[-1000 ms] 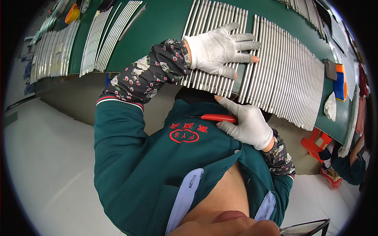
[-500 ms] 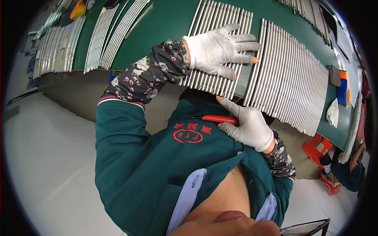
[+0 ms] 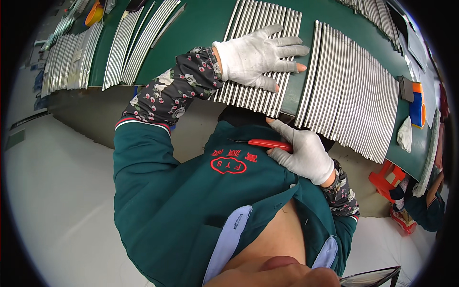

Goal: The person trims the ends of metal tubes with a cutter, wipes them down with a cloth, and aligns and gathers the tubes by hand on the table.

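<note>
"Where are your rods [image 3: 246,99]?"

"They lie side by side on the green table [image 3: 201,28], right in front of you. Their near ends are at the table's edge."

"How is your left hand [image 3: 253,55]?"

"It lies flat across the rods, palm down, with the fingers spread wide."

"And your right hand [image 3: 306,153]?"

"You curl it around a red tool [image 3: 270,144], in front of your green shirt [image 3: 258,196]. The thin tip points to your left. Your pointing finger is up by the near ends of the rods, but I cannot tell if it touches them. Your two hands are apart from each other."

"What do you wear on them?"

"White gloves [image 3: 234,62]. Some bare fingertips poke out. Your sleeves [image 3: 160,93] have flowers on them."

"What is next to the rods?"

"On their right, past a thin green gap, you have a big bunch [image 3: 351,91] of shiny rods. Past that sit a gray block [image 3: 405,89], a blue and orange thing [image 3: 417,107] just beside it, and a crumpled white cloth [image 3: 404,135]. Well off to your left lie more bunches [image 3: 119,48]."

"And farther out?"

"On your right, below the table, you can see a red stool [image 3: 384,182]. Near it is a co-worker [image 3: 424,209]."
</note>
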Motion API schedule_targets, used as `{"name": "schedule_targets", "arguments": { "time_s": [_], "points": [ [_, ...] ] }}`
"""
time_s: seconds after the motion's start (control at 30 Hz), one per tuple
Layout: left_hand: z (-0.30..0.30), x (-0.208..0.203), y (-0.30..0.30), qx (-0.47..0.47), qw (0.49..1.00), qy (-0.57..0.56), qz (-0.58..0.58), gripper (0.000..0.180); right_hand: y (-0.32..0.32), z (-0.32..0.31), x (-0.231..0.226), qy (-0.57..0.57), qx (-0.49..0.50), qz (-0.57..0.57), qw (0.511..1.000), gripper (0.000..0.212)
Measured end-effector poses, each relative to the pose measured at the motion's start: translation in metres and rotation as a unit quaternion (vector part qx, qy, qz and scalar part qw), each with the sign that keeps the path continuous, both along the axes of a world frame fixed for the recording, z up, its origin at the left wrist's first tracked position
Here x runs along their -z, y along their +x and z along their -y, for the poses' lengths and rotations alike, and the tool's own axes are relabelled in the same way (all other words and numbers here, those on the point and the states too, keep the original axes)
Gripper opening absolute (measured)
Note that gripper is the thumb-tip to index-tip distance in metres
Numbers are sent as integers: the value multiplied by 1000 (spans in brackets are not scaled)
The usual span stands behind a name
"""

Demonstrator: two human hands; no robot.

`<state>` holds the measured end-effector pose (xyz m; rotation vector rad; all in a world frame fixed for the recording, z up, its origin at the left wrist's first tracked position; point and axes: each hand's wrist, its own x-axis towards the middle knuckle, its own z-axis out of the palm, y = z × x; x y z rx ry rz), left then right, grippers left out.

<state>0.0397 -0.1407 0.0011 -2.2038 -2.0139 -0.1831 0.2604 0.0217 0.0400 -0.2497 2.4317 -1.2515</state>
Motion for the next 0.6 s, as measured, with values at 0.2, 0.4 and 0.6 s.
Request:
{"name": "schedule_targets", "arguments": {
  "time_s": [0.2, 0.4, 0.6],
  "points": [
    [-8, -4, 0, 2, 1000, 23, -12, 79, 3, 6, 4, -13, 17, -3, 1000, 59],
    [-35, -7, 14, -3, 1000, -23, 3, 74, 3, 7, 2, -14, 20, -11, 1000, 60],
    [-31, -3, 14, -6, 1000, -5, 5, 71, 2, 10, 8, -9, 20, -36, 999, 62]
  ]
}}
